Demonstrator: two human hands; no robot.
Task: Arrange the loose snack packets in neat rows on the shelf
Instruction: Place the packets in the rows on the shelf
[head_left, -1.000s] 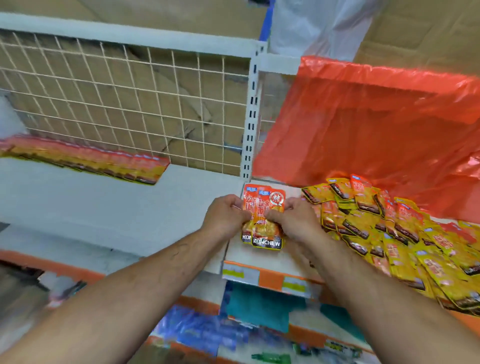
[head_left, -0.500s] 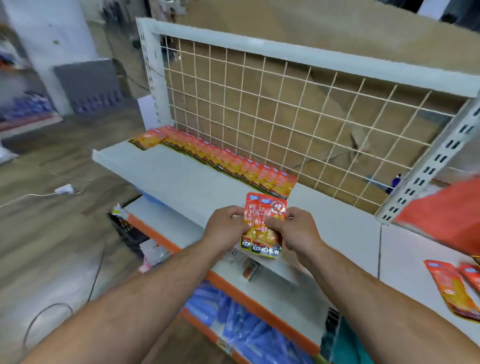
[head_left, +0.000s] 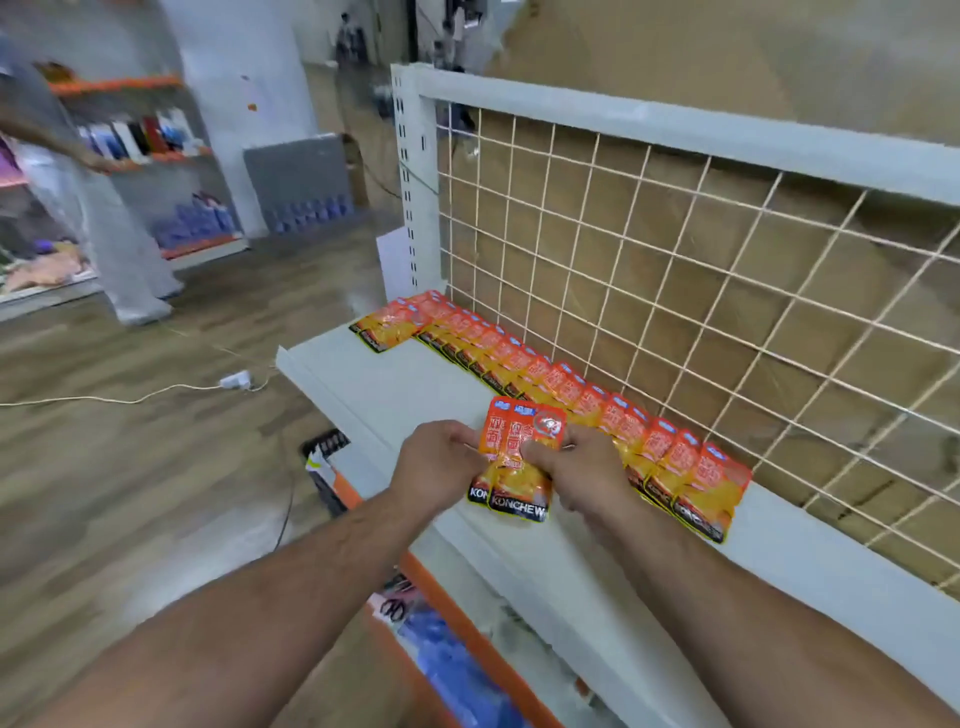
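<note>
Far shelving (head_left: 130, 140): stands at the left across the room, blurred, with goods on orange-edged boards.
Cable (head_left: 156, 395): a white lead lies on the wooden floor and ends in a plug near the shelf's corner.
Stray packet (head_left: 382, 330): lies flat at the far left end of the shelf, just in front of the row's start.
Shelf (head_left: 410, 395): a pale grey board that runs from the far left corner toward the near right.
Left hand (head_left: 441, 467): its fingers curl round the left edge of the held packets, thumb on top.
Held packets (head_left: 519, 467): a small overlapping stack, orange above, yellow below, with a black "KONCHEW" band. It sits over the front part of the shelf, just beside the row; whether it touches the board I cannot tell.
Right hand (head_left: 576, 473): pinches the stack's right side, thumb on its face.
Row of packets (head_left: 566, 387): overlapping like tiles, it lies along the back of the shelf against the grid.
Wire grid (head_left: 675, 291): the white mesh back wall, with brown cardboard behind it.
Lower shelf (head_left: 467, 636): orange-edged, under the arms, with blue goods beneath.
</note>
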